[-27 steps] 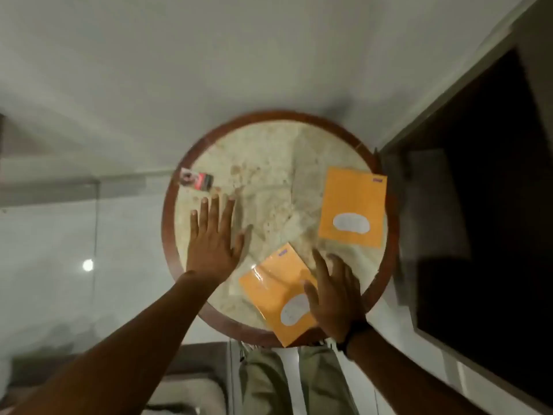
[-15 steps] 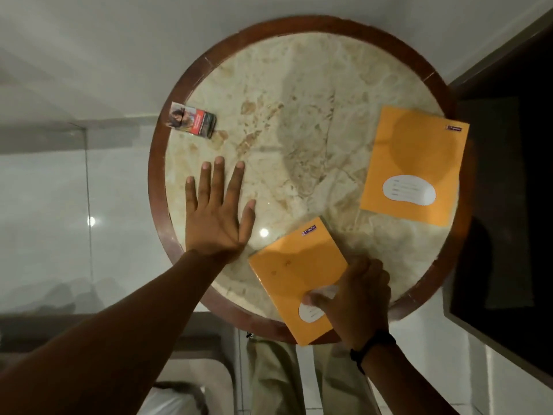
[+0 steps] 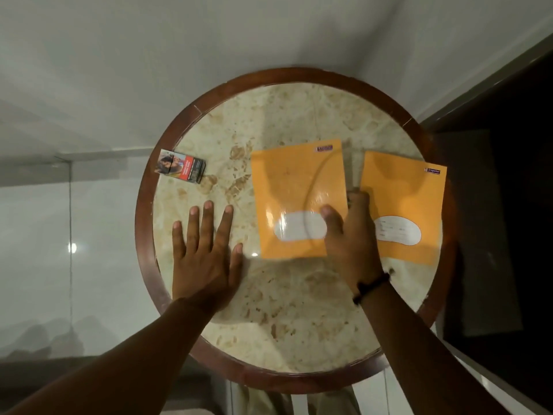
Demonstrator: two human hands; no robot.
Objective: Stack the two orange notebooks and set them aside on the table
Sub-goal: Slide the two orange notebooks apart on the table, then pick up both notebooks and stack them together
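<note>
Both arms reached forward, bare to the elbow. The left hand (image 3: 206, 259) lay flat, palm down, fingers spread wide. The right hand (image 3: 350, 238), a dark band at its wrist, was pinched closed, thumb on top.

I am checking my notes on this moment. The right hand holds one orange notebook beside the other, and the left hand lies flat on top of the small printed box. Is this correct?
Not quite. In the head view the left hand lies flat on the bare table, apart from the small printed box. The rest stands: the right hand holds one orange notebook beside the other orange notebook.
</note>
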